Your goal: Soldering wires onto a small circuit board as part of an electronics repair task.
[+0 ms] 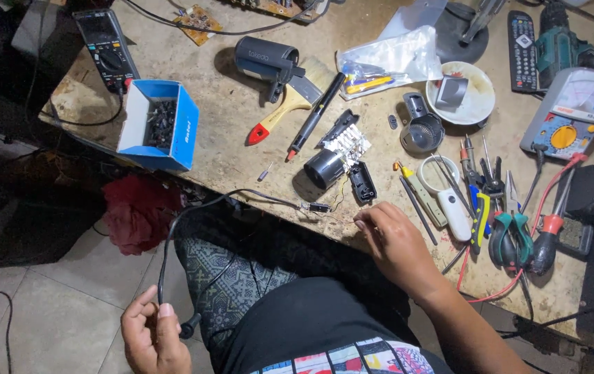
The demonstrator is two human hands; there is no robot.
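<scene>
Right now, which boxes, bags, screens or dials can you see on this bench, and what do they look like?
Blue cardboard box: left edge, open, white inside, dark small parts.
Clear plastic bag: top centre, crumpled, yellow pieces inside.
Digital meter: top left, black, grey screen, round dial.
Analog meter: right, grey, pale scale window, orange knob.

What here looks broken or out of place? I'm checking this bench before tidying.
A small black adapter lies opened up mid-bench, its white circuit board exposed and casing half apart. Its black cable hangs off the table edge into the left hand. The right hand rests by the bare wire ends.
</scene>
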